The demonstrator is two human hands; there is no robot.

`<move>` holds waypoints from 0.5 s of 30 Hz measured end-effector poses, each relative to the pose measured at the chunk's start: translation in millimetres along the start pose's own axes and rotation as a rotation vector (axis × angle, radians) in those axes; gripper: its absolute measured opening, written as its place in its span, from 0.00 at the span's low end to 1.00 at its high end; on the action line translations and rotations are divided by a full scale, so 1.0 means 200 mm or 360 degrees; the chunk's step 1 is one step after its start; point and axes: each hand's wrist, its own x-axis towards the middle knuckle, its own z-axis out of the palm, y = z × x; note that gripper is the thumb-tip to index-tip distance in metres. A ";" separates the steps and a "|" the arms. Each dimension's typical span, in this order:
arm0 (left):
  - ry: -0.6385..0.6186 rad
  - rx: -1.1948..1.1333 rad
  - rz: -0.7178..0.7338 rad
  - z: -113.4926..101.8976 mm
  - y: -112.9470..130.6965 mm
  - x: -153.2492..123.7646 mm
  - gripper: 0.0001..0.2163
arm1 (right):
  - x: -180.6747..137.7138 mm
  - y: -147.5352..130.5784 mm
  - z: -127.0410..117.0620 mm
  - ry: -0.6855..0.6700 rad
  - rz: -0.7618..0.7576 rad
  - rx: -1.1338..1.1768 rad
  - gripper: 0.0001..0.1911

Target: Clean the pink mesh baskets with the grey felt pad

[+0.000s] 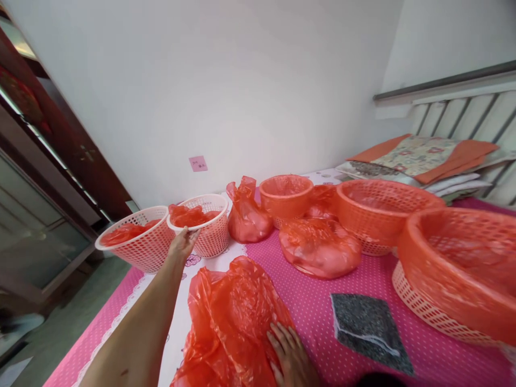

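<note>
My left hand (pixel 184 243) reaches out with thumb and fingers closed on the front rim of a round white plastic basket (pixel 213 243). A crumpled red plastic bag (pixel 188 216) lies inside that basket. My right hand (pixel 288 352) rests with its fingers stretched out on the right edge of a large red plastic bag (pixel 237 312), which lies spread on the bed in front of me. What this large bag contains, if anything, cannot be made out. Right of my right hand lies a folded dark grey cloth (pixel 368 328) with a white edge.
Another white basket (pixel 155 250) with red plastic stands at the left. Tied red bags (pixel 248 217) (pixel 320 247) sit mid-bed. Baskets covered in red plastic (pixel 286 196) (pixel 379 215) (pixel 455 285) line the right. Folded bedding (pixel 427 153) lies by the metal headboard (pixel 455 118).
</note>
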 end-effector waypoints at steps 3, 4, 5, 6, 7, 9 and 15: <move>-0.0046 0.0279 -0.0015 -0.01 -0.05 -0.12 0.12 | 0.00 -0.01 -0.01 -0.0024 0.0009 -0.0014 0.39; -0.0057 0.0397 -0.0013 -0.02 -0.09 -0.20 0.11 | 0.00 -0.01 -0.01 -0.0019 0.0007 -0.0015 0.39; -0.0066 0.0519 -0.0005 -0.06 -0.13 -0.29 0.10 | 0.00 -0.01 -0.01 -0.0008 0.0002 -0.0012 0.39; -0.0075 0.0632 0.0039 -0.10 -0.18 -0.40 0.08 | 0.01 -0.01 -0.01 0.0006 -0.0004 -0.0006 0.40; -0.0092 0.0736 0.0094 -0.16 -0.24 -0.52 0.06 | 0.01 -0.01 -0.01 0.0020 -0.0009 0.0002 0.40; -0.0101 0.0889 0.0254 -0.32 -0.41 -0.78 0.07 | 0.01 -0.02 -0.02 0.0030 0.0002 0.0023 0.40; -0.0029 0.1272 0.0696 -0.79 -0.99 -1.44 0.16 | 0.05 -0.07 -0.11 -0.0178 0.0182 0.0135 0.35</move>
